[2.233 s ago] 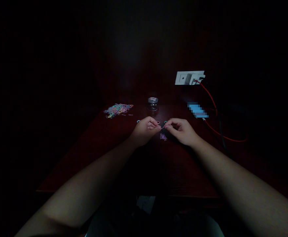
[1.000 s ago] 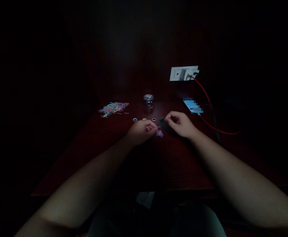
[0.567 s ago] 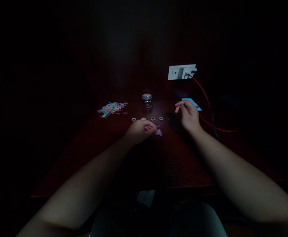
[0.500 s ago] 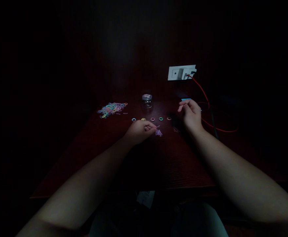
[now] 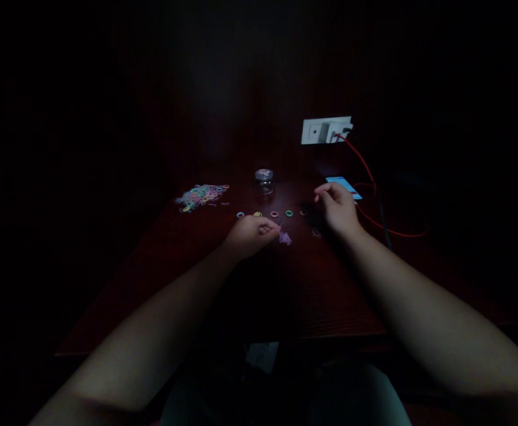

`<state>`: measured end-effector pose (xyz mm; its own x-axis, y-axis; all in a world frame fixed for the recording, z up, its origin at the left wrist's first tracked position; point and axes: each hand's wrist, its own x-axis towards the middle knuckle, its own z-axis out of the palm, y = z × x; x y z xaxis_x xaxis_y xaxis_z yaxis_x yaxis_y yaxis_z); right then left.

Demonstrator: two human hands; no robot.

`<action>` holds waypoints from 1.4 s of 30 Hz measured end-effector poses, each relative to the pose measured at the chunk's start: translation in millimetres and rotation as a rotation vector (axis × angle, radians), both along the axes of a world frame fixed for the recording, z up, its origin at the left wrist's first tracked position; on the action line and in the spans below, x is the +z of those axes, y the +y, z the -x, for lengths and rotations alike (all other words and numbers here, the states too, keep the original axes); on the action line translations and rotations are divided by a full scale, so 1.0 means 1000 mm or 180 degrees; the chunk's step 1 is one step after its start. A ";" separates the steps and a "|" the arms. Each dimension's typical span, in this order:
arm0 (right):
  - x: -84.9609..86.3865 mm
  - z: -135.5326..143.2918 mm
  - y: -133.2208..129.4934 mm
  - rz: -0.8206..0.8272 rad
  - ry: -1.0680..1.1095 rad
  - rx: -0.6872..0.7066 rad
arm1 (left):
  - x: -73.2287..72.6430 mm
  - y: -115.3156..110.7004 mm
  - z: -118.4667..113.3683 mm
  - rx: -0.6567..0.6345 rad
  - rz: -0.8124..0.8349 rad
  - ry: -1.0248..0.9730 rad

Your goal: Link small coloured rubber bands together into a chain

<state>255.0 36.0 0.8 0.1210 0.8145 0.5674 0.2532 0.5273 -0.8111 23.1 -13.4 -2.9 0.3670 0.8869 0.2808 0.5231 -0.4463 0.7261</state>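
The left hand (image 5: 251, 234) pinches an elastic band (image 5: 282, 224) just beyond the purple bands (image 5: 285, 238), and a slack pinch could drop it among them. Right of these lie an orange ring (image 5: 303, 212) and loose bands (image 5: 316, 233), which the curled right hand (image 5: 337, 207) could scatter by sweeping low; I cannot tell whether it holds anything.
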 end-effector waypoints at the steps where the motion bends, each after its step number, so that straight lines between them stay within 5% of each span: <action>1: 0.000 0.003 -0.003 0.0094 -0.0270 0.0242 | 0.000 0.000 0.000 -0.0006 -0.0006 -0.0008; 5: -0.001 0.015 -0.018 0.0193 -0.1076 0.1031 | 0.001 -0.001 -0.001 0.0011 0.0016 -0.0021; 12: 0.001 0.023 -0.030 0.0334 -0.1118 0.1747 | 0.001 0.000 -0.001 -0.0072 0.0129 -0.0045; 42: 0.000 0.026 -0.032 0.0512 -0.1299 0.1693 | -0.005 0.002 0.000 -0.0150 -0.0036 -0.0137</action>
